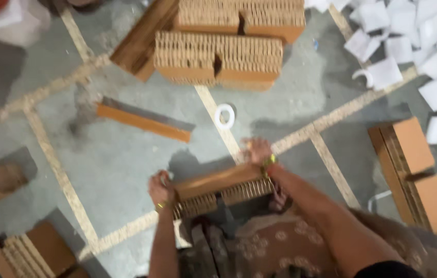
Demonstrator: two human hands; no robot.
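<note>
We grasp a long brown block of corrugated honeycomb cardboard (223,188) by its two ends: our left hand (160,188) is clenched around the near-left end, and our right hand (257,151) is closed over the far-right end, a yellow bangle showing at each wrist. The block hangs tilted between the hands, its right end higher and farther from us, just above our lap, where a brown patterned cloth (275,242) spreads below it. The picture is blurred, so we cannot tell the exact lie of the fingers.

Beyond the block, on the grey concrete floor with pale inlaid strips (110,154), lies a white roll of tape (224,116), near our right hand but apart from it. To its left rests a flat orange-brown cardboard strip (143,121), slanted. Farther off stands a stack of ribbed honeycomb cardboard blocks (218,59), with another such stack (241,18) behind it. At the right lies a pile of flat brown cardboard pieces (414,170), and past it a scatter of white paper sheets (424,46). More brown cardboard pieces (28,249) lie at the lower left.
</note>
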